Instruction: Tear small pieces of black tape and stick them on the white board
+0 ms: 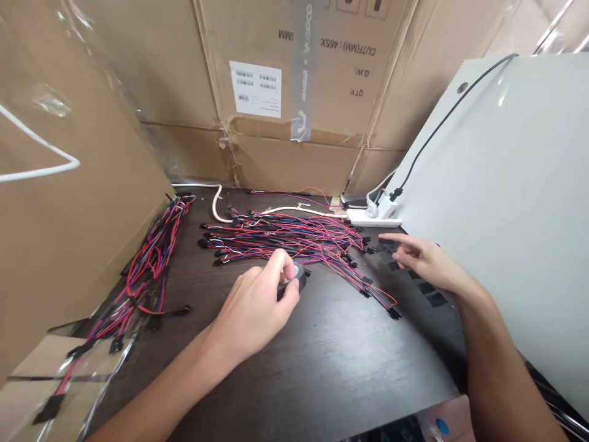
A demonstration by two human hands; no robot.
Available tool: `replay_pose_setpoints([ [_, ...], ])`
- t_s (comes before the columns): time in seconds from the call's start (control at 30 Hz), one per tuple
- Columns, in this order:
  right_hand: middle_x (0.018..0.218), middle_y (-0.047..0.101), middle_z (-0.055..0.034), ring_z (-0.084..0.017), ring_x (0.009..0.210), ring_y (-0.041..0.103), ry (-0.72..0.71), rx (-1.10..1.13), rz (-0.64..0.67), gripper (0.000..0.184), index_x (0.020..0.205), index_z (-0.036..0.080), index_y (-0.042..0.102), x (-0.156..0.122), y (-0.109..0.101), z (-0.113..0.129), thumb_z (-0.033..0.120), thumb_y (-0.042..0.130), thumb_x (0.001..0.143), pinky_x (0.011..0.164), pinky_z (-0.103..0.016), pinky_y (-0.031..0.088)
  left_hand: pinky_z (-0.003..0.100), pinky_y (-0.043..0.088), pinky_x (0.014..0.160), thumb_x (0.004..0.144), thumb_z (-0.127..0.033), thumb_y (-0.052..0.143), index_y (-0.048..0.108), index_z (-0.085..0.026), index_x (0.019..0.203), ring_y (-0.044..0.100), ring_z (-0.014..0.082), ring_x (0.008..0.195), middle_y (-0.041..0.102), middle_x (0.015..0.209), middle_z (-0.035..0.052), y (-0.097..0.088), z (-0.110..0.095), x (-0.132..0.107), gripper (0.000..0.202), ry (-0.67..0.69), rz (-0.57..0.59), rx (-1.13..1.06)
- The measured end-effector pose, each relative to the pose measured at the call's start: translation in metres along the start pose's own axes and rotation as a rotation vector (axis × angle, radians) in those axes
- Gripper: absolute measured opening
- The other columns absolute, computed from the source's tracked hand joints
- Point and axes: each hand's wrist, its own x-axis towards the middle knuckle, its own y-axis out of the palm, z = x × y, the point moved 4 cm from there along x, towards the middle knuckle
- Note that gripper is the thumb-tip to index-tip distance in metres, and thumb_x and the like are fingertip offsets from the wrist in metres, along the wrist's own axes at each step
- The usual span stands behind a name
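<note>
My left hand point(257, 304) is closed around a roll of black tape point(294, 277) resting on the dark wooden table point(331, 362). Just beyond the roll lies a spread of red, blue and black wires with black connectors point(294, 239). My right hand point(423, 258) hovers at the right, index finger stretched out over a row of black tape pieces point(426, 287) stuck near the table's right edge, close to the wire ends. Nothing shows in its fingers.
A second bundle of the same wires point(147, 264) lies along the left, beside a leaning cardboard sheet point(69, 184). Cardboard boxes point(294, 92) wall the back. A white power strip point(372, 215) with plugged cables sits at the back right, next to a tilted white panel point(515, 202).
</note>
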Motion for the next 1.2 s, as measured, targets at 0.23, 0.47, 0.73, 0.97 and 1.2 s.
replay_pose_setpoints([
  [0.23,0.09,0.062,-0.0111,-0.021,0.081,0.06,-0.1,-0.027,-0.335,0.028,0.081,0.018,0.074,0.005,-0.007,-0.005,0.039,0.056,0.078,0.067,-0.032,0.047,0.026,0.024,0.058,0.086,-0.026,0.041,0.041,-0.021,0.083,0.038,0.0119,0.051,0.054,0.063,-0.0041,0.002,0.0,0.0,0.006,-0.018,0.043,0.03],
  [0.47,0.072,0.055,-0.0015,-0.015,0.062,0.05,-0.032,0.167,-0.259,0.071,0.146,0.016,0.041,-0.001,-0.004,0.003,0.031,0.056,0.078,0.059,-0.027,0.043,0.026,0.025,0.058,0.087,-0.025,0.041,0.042,-0.02,0.083,0.042,0.0123,0.055,0.055,0.066,-0.0029,0.002,-0.003,0.001,0.006,0.012,0.055,0.031],
  [0.73,0.065,0.052,0.0013,-0.014,0.058,0.049,0.041,0.036,0.061,0.073,0.146,0.01,0.033,-0.008,-0.002,-0.022,0.029,0.053,0.078,0.056,-0.026,0.042,0.026,0.025,0.059,0.087,-0.023,0.042,0.042,-0.02,0.082,0.041,0.0116,0.054,0.055,0.067,-0.0036,0.003,-0.002,-0.001,0.006,0.033,0.068,0.051],
  [0.97,0.066,0.053,0.0018,-0.015,0.061,0.051,0.082,0.089,0.137,0.074,0.142,0.01,0.032,-0.01,0.001,-0.025,0.033,0.054,0.075,0.06,-0.027,0.042,0.026,0.028,0.06,0.087,-0.022,0.042,0.042,-0.02,0.082,0.05,0.0138,0.061,0.056,0.07,-0.0026,0.004,-0.003,-0.002,0.005,0.05,0.088,0.062],
  [1.2,0.06,0.052,0.0042,-0.015,0.056,0.051,0.129,-0.016,0.146,0.068,0.138,0.01,0.033,-0.01,0.006,-0.022,0.028,0.052,0.075,0.055,-0.025,0.041,0.025,0.027,0.057,0.088,-0.023,0.042,0.044,-0.02,0.084,0.046,0.0125,0.056,0.056,0.067,-0.0025,0.003,-0.004,-0.002,0.005,0.053,0.089,0.082],
])
